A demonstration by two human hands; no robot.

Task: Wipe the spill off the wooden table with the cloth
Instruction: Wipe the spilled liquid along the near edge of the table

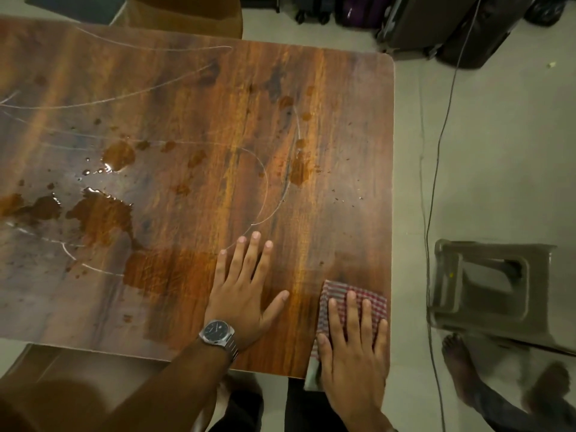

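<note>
The wooden table (349, 126) fills most of the view. A brown spill (99, 216) lies in puddles at the left, with smaller drops (299, 169) scattered toward the middle and right. A red-and-white checked cloth (346, 296) lies folded near the table's front right corner. My right hand (352, 341) presses flat on the cloth with fingers spread. Beside it, my left hand (246, 288), with a wristwatch on the wrist, rests flat and open on the bare wood, holding nothing.
A grey plastic stool (489, 288) stands on the floor right of the table, with another person's bare foot (458, 360) beside it. A thin cable (436, 157) runs across the floor. Dark suitcases (436, 23) stand beyond the far edge.
</note>
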